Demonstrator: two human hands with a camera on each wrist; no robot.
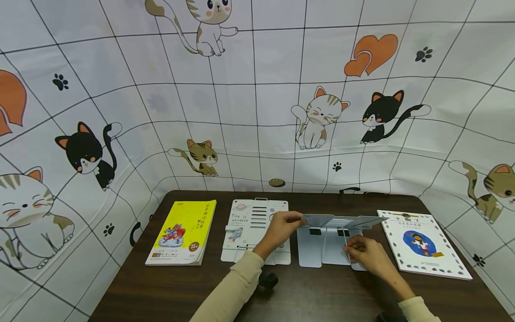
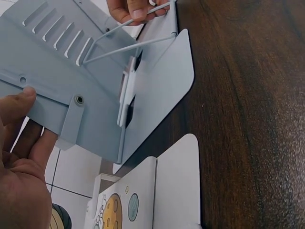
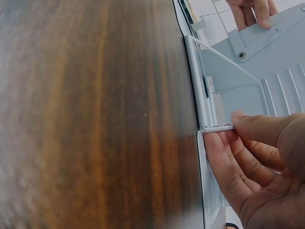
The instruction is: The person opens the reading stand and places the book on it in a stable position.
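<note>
A blue-grey metal book stand [image 1: 310,252] rests on the table, its base plate flat and its slotted back plate [image 2: 47,62] raised at an angle. My left hand [image 1: 279,228] holds the back plate by its left edge, thumb on one face and fingers behind. Low on the right side, my right hand [image 1: 366,255] pinches the bent wire support [image 2: 128,49] between thumb and fingers. This wire runs from the base up to the slots in the back plate. In the right wrist view, the right thumb and fingertips [image 3: 240,119] grip the wire near the base.
Just left of the grey stand lies a white stand [image 1: 241,214] printed "Tiny universe". A yellow book [image 1: 185,228] lies at the far left, and a white book [image 1: 418,241] with a blue oval at the right. Cat-print fabric [image 1: 257,103] hangs behind the dark wooden table [image 1: 297,295].
</note>
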